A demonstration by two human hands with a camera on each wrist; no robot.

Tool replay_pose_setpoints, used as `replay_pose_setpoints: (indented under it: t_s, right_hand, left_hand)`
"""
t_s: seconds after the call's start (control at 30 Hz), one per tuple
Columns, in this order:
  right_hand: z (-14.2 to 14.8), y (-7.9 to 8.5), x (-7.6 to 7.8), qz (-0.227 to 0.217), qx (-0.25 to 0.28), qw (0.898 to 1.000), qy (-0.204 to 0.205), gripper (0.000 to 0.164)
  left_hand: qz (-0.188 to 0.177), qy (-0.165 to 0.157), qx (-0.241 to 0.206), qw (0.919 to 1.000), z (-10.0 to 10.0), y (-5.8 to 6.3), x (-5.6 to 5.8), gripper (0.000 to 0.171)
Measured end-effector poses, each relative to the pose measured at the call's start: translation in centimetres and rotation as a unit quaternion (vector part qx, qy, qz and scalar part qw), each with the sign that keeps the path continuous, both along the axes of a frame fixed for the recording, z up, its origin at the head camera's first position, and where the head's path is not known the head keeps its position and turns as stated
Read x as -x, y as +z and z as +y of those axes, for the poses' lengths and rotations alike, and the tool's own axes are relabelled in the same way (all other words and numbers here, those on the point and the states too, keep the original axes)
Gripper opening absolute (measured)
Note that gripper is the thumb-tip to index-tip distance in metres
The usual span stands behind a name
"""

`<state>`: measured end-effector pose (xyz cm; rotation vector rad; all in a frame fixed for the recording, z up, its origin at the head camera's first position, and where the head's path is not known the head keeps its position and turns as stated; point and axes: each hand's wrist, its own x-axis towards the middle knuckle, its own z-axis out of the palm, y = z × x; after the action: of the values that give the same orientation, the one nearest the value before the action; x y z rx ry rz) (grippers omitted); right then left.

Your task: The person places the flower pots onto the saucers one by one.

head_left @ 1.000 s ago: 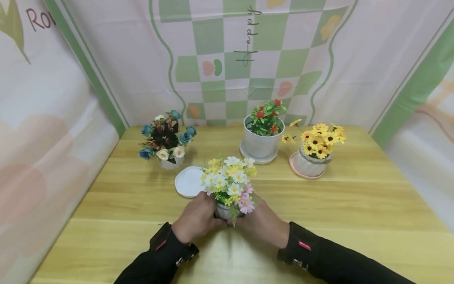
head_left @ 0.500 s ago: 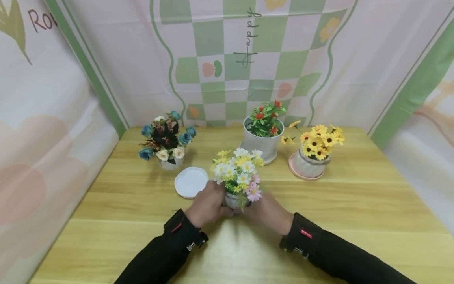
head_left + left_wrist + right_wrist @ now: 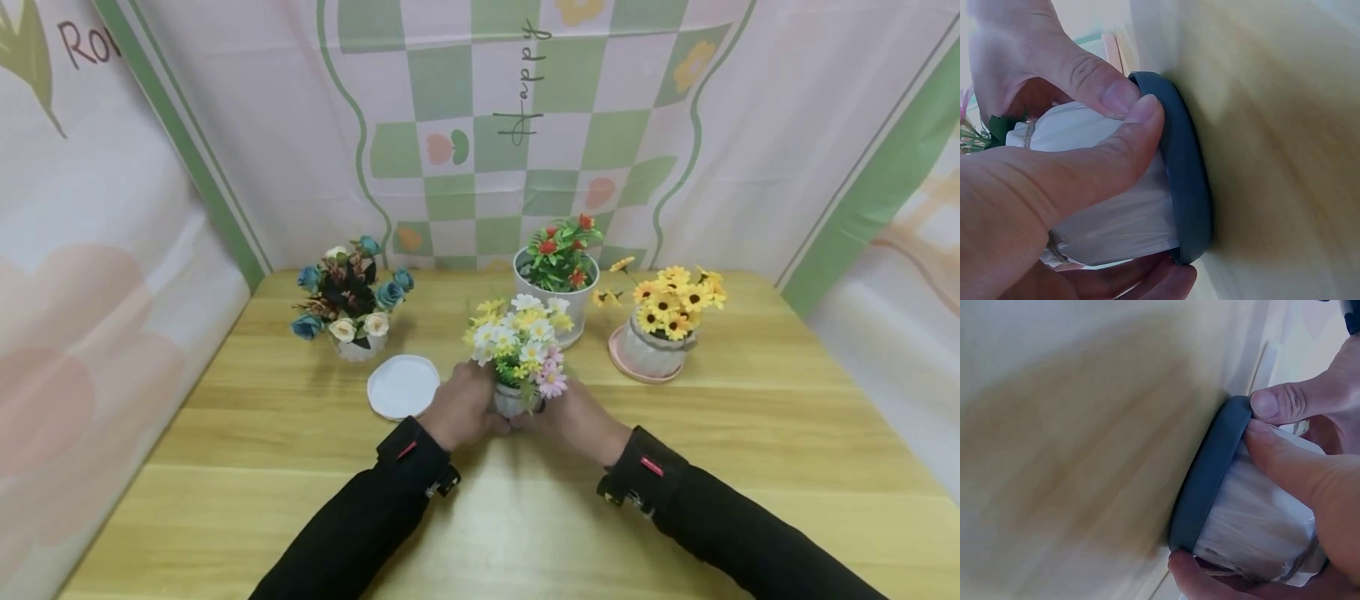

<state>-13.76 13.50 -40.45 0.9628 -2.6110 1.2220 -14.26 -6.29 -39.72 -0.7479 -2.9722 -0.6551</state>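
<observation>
Head view: you are facing one wooden table (image 3: 300, 500) with four flower pots and four saucers. Your left hand (image 3: 467, 402) and right hand (image 3: 583, 418) are both gripping the daisy pot (image 3: 512, 402) near the table's middle, its daisies (image 3: 527, 340) showing white, yellow and, on one side, pink. One bare white saucer (image 3: 403, 386) is lying just beside your left hand; one blue-and-cream rose pot (image 3: 358, 343) is standing beyond it. Behind your hands, one red-flower pot (image 3: 577, 305) is resting on a pale saucer; to its right, one yellow-flower pot (image 3: 652, 352) is sitting on a pink saucer (image 3: 616, 352).

Left wrist view: your two thumbs are touching at the edge of the dark blue-grey saucer (image 3: 1186, 178) under the daisy pot, whose whitish wall is looking shiny.

Right wrist view: twine (image 3: 1300, 562) is circling the pot, and your right fingers are curling round its far side. Whether the dark blue-grey saucer is touching the table, I cannot tell.
</observation>
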Motion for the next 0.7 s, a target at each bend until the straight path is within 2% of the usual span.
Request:
replay_pose_setpoints:
  t_s: [0.23,0.53,0.7]
  right_hand:
    - [0.6,0.1,0.9,0.022,-0.022,0.999,-0.021,0.095]
    - [1.3,0.3,1.8,-0.010,-0.016,1.000,-0.020,0.100]
    - [1.6,0.4,2.2,0.004,-0.045,0.999,-0.030,0.102]
  left_hand:
    - [0.006,0.002,0.001,1.0000,0.9,0.1,1.1,0.076]
    - [-0.007,0.029,0.010,0.9995,2.1,0.0,2.4,0.083]
    - [-0.008,0.035,0.006,0.9993,2.6,-0.1,2.9,0.082]
